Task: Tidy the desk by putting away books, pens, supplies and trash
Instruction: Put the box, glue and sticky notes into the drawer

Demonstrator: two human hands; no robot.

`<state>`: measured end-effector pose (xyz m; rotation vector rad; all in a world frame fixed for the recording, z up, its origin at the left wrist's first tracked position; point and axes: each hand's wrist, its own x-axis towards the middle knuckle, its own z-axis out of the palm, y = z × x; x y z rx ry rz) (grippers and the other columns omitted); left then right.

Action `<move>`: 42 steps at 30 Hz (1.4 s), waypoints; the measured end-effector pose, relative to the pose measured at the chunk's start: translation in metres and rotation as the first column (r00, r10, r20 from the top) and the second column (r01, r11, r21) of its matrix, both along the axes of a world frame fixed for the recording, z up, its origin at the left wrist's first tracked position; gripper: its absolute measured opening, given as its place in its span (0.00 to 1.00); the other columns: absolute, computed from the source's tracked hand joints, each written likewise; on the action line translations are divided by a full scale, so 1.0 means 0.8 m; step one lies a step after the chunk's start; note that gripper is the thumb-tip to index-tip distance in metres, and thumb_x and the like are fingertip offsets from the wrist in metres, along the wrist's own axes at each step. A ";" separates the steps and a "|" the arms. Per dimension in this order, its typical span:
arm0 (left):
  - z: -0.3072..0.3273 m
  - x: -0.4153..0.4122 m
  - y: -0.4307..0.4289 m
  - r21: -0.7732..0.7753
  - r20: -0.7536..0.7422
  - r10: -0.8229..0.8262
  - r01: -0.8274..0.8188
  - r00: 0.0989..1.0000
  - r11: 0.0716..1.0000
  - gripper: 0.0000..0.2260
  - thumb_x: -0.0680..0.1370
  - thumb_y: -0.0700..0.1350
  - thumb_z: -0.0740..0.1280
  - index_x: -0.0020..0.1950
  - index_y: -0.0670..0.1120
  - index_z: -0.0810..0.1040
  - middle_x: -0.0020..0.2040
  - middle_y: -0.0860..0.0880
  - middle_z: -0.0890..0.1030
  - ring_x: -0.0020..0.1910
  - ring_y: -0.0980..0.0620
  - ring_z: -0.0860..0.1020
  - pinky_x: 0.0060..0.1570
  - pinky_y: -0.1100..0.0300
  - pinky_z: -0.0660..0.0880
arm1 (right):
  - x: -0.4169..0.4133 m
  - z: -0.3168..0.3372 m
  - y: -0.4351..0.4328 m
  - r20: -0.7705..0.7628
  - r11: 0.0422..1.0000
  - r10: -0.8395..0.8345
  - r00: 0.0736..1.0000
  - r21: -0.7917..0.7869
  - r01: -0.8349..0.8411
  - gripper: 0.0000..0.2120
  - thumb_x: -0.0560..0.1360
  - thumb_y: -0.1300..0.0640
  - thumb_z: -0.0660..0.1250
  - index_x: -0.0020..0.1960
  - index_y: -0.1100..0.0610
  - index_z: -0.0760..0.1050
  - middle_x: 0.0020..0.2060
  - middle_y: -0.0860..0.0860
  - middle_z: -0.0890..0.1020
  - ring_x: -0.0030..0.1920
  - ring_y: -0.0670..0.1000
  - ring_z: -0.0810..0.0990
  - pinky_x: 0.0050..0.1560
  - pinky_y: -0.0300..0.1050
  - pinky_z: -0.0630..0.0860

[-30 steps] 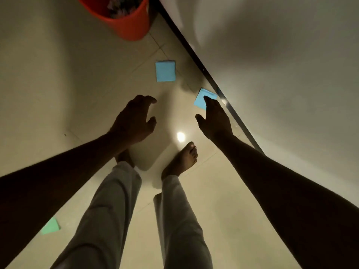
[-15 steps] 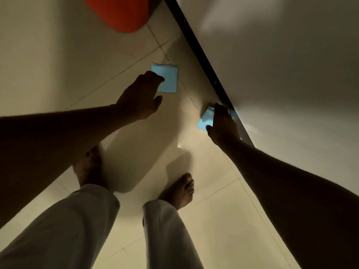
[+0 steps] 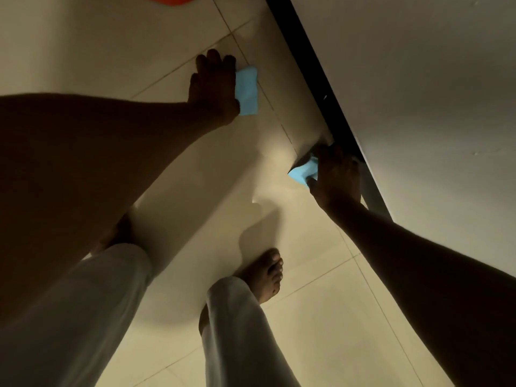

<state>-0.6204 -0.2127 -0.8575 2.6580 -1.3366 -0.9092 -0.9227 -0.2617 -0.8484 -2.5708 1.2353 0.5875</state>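
Down on the tiled floor [image 3: 321,317], a person bends over two scraps of paper. The left hand [image 3: 215,85] curls its fingers [image 3: 213,58] over the far blue note [image 3: 247,92], which buckles. The right hand [image 3: 335,177] pinches the near blue note [image 3: 303,171], crumpled, just beside the table [image 3: 307,65] and its dark edge.

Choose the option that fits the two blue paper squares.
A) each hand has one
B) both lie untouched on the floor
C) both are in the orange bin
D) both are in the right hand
A: the left hand holds the far blue square, the right hand grips the near blue square.
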 end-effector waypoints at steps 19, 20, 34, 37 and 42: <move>0.441 0.033 0.212 -0.196 -0.498 0.419 -0.570 0.759 0.798 0.12 0.79 0.48 0.65 0.56 0.42 0.78 0.51 0.45 0.82 0.50 0.45 0.82 0.44 0.42 0.83 | 0.152 0.416 0.144 0.247 0.795 -0.411 0.878 0.568 0.212 0.11 0.83 0.50 0.60 0.60 0.48 0.78 0.50 0.50 0.86 0.39 0.55 0.85 0.40 0.54 0.83; 0.484 0.043 0.219 -0.208 -0.515 0.439 -0.604 0.737 0.770 0.12 0.79 0.48 0.64 0.57 0.42 0.78 0.52 0.45 0.82 0.51 0.45 0.82 0.44 0.42 0.83 | 0.161 0.455 0.149 0.259 0.788 -0.418 0.871 0.580 0.205 0.11 0.83 0.50 0.59 0.61 0.48 0.77 0.50 0.50 0.85 0.39 0.55 0.86 0.40 0.55 0.83; 0.931 0.075 0.330 -0.426 -0.584 0.539 -0.794 0.607 0.433 0.11 0.77 0.39 0.72 0.59 0.48 0.79 0.47 0.55 0.85 0.45 0.55 0.85 0.42 0.52 0.85 | 0.241 0.868 0.183 0.524 0.781 -0.452 0.722 0.623 0.037 0.06 0.79 0.56 0.70 0.55 0.51 0.82 0.42 0.44 0.86 0.37 0.40 0.85 0.41 0.40 0.82; 0.992 0.063 0.366 -0.469 -0.609 0.562 -0.826 0.559 0.313 0.08 0.79 0.39 0.70 0.57 0.47 0.81 0.51 0.52 0.84 0.49 0.53 0.84 0.44 0.52 0.85 | 0.247 0.925 0.195 0.591 0.778 -0.424 0.687 0.626 -0.059 0.10 0.80 0.60 0.69 0.59 0.52 0.82 0.47 0.44 0.86 0.40 0.42 0.86 0.42 0.40 0.83; 1.067 0.042 0.428 -0.522 -0.628 0.611 -0.843 0.482 0.129 0.09 0.81 0.37 0.66 0.59 0.44 0.82 0.51 0.49 0.84 0.49 0.54 0.83 0.41 0.61 0.82 | 0.260 0.996 0.208 0.662 0.763 -0.308 0.683 0.601 -0.238 0.13 0.82 0.60 0.66 0.65 0.51 0.81 0.52 0.45 0.84 0.49 0.43 0.85 0.41 0.36 0.83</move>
